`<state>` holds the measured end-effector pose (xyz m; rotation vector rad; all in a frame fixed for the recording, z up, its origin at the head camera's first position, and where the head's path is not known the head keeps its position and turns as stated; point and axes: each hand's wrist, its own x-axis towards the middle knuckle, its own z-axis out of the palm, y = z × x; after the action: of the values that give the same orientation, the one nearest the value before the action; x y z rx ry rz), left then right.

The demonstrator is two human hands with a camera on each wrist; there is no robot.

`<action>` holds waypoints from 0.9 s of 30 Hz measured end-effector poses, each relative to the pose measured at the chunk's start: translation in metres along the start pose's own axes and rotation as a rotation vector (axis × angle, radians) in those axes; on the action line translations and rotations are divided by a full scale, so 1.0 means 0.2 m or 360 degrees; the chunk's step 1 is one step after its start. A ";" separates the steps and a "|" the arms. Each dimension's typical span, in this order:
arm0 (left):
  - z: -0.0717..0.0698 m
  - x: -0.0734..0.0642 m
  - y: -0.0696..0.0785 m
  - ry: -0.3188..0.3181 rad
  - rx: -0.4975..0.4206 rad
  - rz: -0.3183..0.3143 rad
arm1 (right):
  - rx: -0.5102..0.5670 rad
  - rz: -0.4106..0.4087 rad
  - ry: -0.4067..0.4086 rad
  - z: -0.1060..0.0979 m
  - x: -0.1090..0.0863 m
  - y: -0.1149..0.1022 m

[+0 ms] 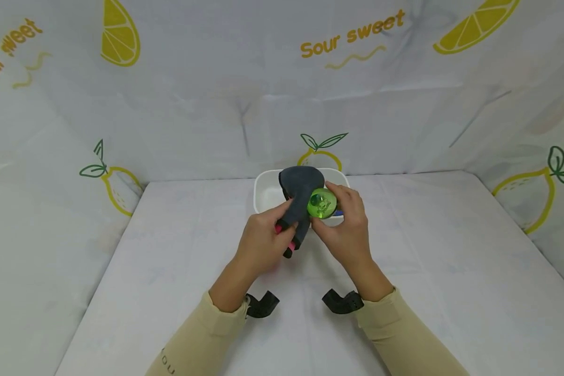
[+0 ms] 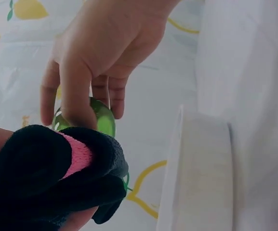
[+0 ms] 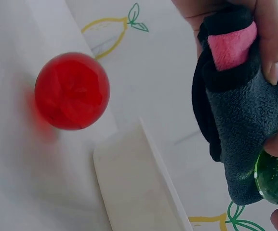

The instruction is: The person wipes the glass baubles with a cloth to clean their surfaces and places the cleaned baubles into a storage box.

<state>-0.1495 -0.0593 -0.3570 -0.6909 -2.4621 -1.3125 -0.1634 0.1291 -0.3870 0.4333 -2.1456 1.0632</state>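
Note:
My left hand (image 1: 265, 241) grips a folded cloth (image 1: 302, 189), dark grey outside with pink showing at its folds. In the right wrist view the cloth (image 3: 247, 103) looks plush, with black edging. Between the thumb and fingers of my right hand (image 1: 350, 230) is a clear green ball (image 1: 321, 203) with a pattern on or in it. The green ball (image 3: 276, 177) meets the side of the cloth. Both hands are above the table, just in front of a white tub (image 1: 263, 197). Much of the tub's inside is hidden behind the cloth and hands.
A clear red ball (image 3: 72, 91) lies on the white covering beside the tub (image 3: 134, 178), seen only in the right wrist view. Something blue (image 1: 339, 213) shows at the tub's right side. Behind the table hangs a lemon-print sheet (image 1: 192, 104).

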 end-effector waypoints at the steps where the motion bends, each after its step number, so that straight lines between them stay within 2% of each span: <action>1: 0.00 0.00 0.00 0.0002 0.0001 -0.0018 | 0.0035 0.0024 0.0005 0.00 0.00 0.00; 6: 0.00 0.00 0.00 0.0027 -0.0011 -0.0069 | 0.0201 0.0074 0.0080 -0.01 0.00 -0.03; 15: 0.00 0.00 -0.01 0.0065 -0.0095 -0.0126 | 0.0512 0.0024 0.0154 0.00 -0.02 -0.08; 18: 0.00 0.00 -0.02 0.0062 -0.0116 -0.0132 | 0.0530 -0.0015 0.0160 0.01 -0.02 -0.10; 21: -0.01 0.01 -0.02 0.0078 -0.0115 -0.0144 | 0.0531 -0.0034 0.0122 0.02 -0.02 -0.11; 27: -0.02 0.02 -0.04 0.0117 -0.0140 -0.0190 | 0.0524 -0.0030 -0.0040 0.01 -0.02 -0.11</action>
<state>-0.1561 -0.0647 -0.3585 -0.5127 -2.4318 -1.4704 -0.1497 0.1137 -0.3788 0.6202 -1.9866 1.4128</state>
